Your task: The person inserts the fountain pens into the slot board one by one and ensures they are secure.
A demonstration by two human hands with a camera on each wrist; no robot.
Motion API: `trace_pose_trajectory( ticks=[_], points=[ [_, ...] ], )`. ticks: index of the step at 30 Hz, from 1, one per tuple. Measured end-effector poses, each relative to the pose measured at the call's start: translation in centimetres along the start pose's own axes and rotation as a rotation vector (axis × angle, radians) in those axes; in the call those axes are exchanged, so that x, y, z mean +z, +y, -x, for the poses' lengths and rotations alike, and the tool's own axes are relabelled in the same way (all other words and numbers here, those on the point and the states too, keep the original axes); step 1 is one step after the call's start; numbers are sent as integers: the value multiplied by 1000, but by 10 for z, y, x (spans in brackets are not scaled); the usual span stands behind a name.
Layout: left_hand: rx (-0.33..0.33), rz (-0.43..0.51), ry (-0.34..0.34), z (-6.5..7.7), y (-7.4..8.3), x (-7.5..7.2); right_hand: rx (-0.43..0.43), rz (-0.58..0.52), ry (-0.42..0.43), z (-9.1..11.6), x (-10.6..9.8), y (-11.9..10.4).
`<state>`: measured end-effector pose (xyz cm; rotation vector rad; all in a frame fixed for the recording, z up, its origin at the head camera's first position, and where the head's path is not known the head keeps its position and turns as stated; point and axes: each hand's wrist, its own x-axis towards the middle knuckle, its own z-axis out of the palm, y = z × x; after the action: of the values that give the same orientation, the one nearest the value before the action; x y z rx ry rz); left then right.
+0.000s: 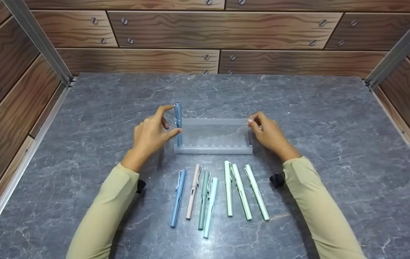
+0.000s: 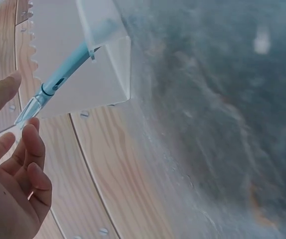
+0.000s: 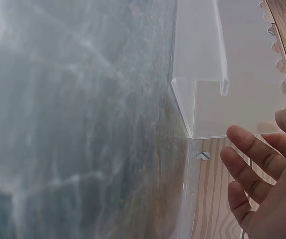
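My left hand (image 1: 152, 132) holds a capped blue pen (image 1: 178, 115) at the left end of a clear pen rack (image 1: 213, 150). Its index fingertip is at the cap's top and the thumb lower along the side. In the left wrist view, the pen (image 2: 66, 72) slants, its lower end behind the rack's translucent front lip (image 2: 95, 25), its clear-tipped cap by my fingers. At the rack's back right corner, my right hand (image 1: 267, 133) pinches the edge between thumb and index finger; the right wrist view shows the other fingers (image 3: 245, 172) loosely bent beside the rack.
Nearer me lie a blue pen (image 1: 178, 199), a pinkish-grey pen (image 1: 193, 192), a dark green pen (image 1: 203, 201), a mint pen (image 1: 210, 208) and three pale green pens (image 1: 241, 192). Wood-patterned panels (image 1: 190, 30) and metal posts (image 1: 39, 39) border the grey marbled tabletop (image 1: 82, 118).
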<state>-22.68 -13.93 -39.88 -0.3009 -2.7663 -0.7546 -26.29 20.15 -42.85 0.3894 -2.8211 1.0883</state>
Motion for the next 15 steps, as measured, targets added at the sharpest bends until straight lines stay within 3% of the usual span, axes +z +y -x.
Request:
trace_pose_trajectory(
  ticks=[15],
  points=[
    [1,89,-75,29,-3,5,17,6,-34,-2,-2,1]
  ],
)
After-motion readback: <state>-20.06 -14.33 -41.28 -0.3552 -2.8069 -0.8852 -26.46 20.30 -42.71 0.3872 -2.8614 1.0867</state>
